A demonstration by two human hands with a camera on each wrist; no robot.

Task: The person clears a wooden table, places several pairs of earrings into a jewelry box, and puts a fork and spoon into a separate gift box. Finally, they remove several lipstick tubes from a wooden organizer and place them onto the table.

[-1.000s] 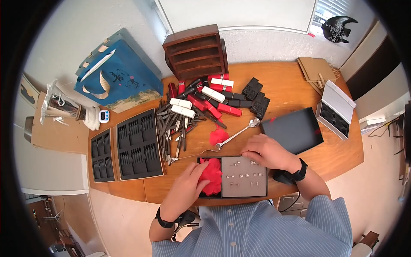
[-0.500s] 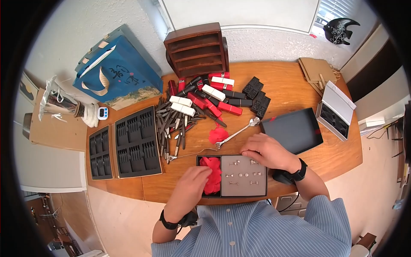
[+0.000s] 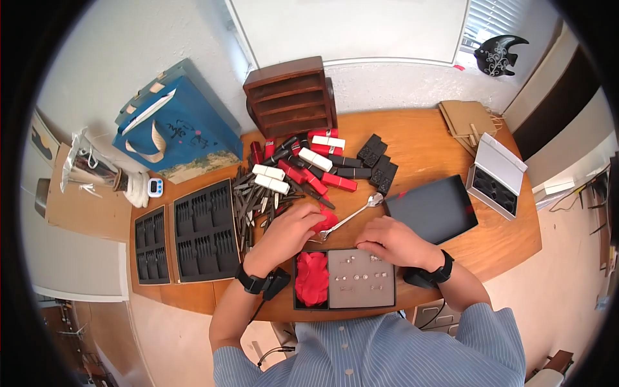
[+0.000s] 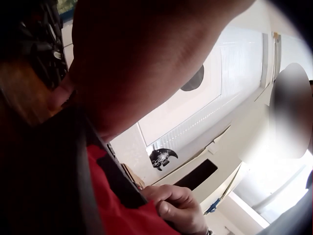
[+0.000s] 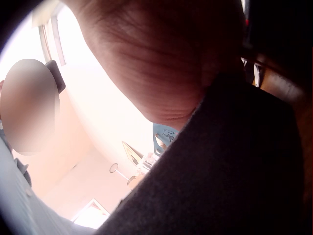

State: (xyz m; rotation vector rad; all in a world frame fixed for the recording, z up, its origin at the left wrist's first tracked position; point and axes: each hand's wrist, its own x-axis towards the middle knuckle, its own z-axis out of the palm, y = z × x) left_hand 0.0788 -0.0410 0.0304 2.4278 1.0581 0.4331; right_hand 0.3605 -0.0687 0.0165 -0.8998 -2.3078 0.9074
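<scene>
In the head view, my left hand (image 3: 284, 237) reaches past the box's back left corner, its slightly bent fingertips at the red petals (image 3: 328, 221) on the table. Whether they touch the petals is unclear. My right hand (image 3: 401, 245) rests loosely curled at the back right edge of the black box (image 3: 328, 307); the left wrist view also shows this right hand (image 4: 180, 206). Inside the box, red petals (image 3: 313, 278) fill the left section, and a grey pad (image 3: 351, 298) with small shiny jewellery fills the right.
Behind the hands lie a silver spoon (image 3: 351, 217), a cutlery pile (image 3: 250, 205) and red, white and black small boxes (image 3: 314, 159). Black trays (image 3: 205, 229) stand left, a dark lid (image 3: 431, 209) right. A wooden shelf (image 3: 290, 97) and blue bag (image 3: 184, 126) stand farther back.
My left hand has moved from the petals inside the box, away from my body, to those beside the spoon. My right hand stays at the box edge. The head view has shifted slightly.
</scene>
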